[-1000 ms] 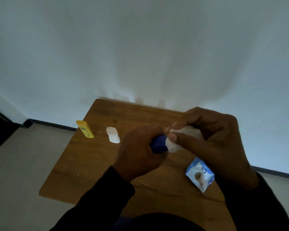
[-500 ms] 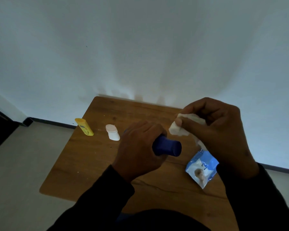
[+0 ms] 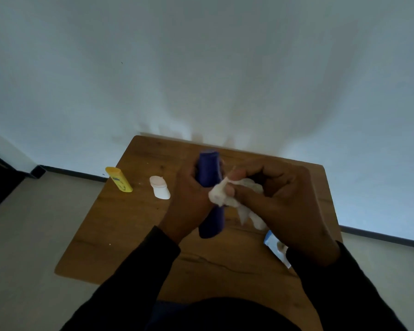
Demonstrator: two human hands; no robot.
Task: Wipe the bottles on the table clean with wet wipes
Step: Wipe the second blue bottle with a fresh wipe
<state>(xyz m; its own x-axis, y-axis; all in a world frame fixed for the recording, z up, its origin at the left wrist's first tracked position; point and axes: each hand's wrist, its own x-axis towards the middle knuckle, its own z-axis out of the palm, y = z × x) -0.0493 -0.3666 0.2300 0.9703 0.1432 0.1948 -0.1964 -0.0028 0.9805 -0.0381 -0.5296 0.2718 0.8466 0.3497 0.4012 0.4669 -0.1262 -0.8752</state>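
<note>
A wooden tabletop (image 3: 120, 225) is set against a pale wall. At its left edge a yellow bottle (image 3: 119, 179) is laid flat, with a small white bottle (image 3: 160, 188) just beside it. Above the middle, a dark blue bottle (image 3: 210, 194) is gripped by the left hand (image 3: 189, 201). A crumpled wet wipe (image 3: 227, 197) is pinched against it by the right hand (image 3: 285, 204). A blue wipe packet (image 3: 273, 244) is partly hidden beneath that wrist.
</note>
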